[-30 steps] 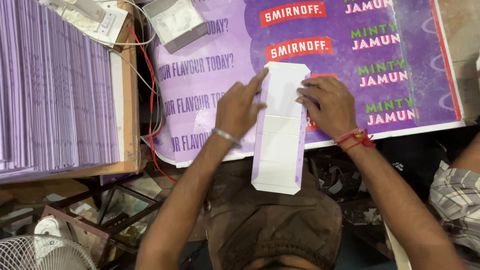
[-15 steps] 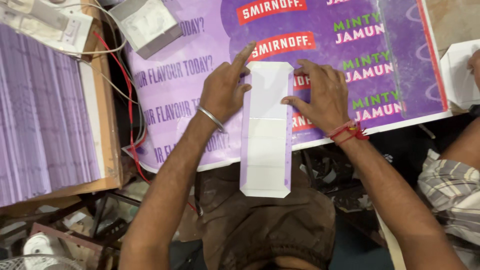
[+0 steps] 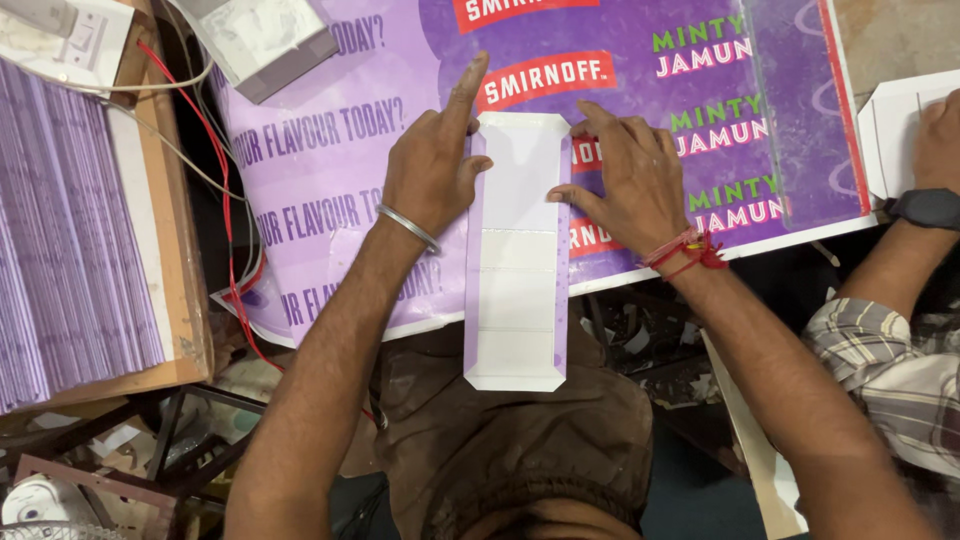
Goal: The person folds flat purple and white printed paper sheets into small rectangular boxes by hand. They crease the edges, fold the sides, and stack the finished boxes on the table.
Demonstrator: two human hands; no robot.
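A long white cardboard blank (image 3: 517, 250) with purple side edges lies lengthwise on a purple printed poster sheet (image 3: 330, 150), its near end hanging over the sheet's front edge above my lap. My left hand (image 3: 432, 165) presses on the blank's left edge, forefinger stretched out, a metal bangle on the wrist. My right hand (image 3: 628, 175) rests fingers-down on the blank's right edge, red thread around the wrist. Neither hand grips anything; both lie flat on the card.
A thick stack of purple-edged blanks (image 3: 70, 240) sits on a wooden board at the left. A grey box (image 3: 265, 40) and red and white wires (image 3: 222, 180) lie behind it. A co-worker's hand with a black watch (image 3: 930, 205) holds another white blank at the right.
The blank has been turned straight and slid toward me, lying square between my hands. My hands shifted from its top to its two long edges.
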